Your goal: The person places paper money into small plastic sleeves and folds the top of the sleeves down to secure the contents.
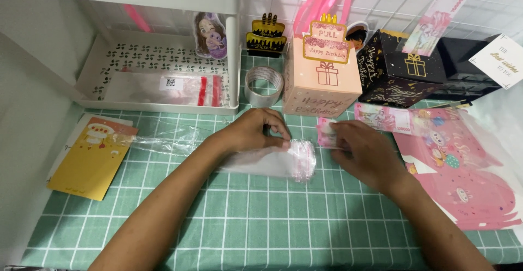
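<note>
While the left hand (251,131) presses its bent fingers (277,135) down on the top edge of a stack of clear plastic sleeves (278,161), the right hand (364,152) pinches a small pink banknote (326,134) between thumb and fingertips, just beside the open end of the sleeves. Both sets of fingers are closed on what they hold. The sleeves lie flat on the green checked tabletop (261,222), near its middle, with their red-dotted edge turned toward the banknote. Just beyond the hands stands a roll of clear tape (263,86), and beside it a pink gift box (321,75) with a cake-shaped topper. A black gift box (397,69) with gold print sits to the right of the pink one, a banknote sticking out of its top. More pink notes (384,118) lie in front of it, and a pink patterned bag (463,178) spreads out at the right. At the left lie a yellow card (90,159) and a white tray (158,75) holding packed sleeves.
</note>
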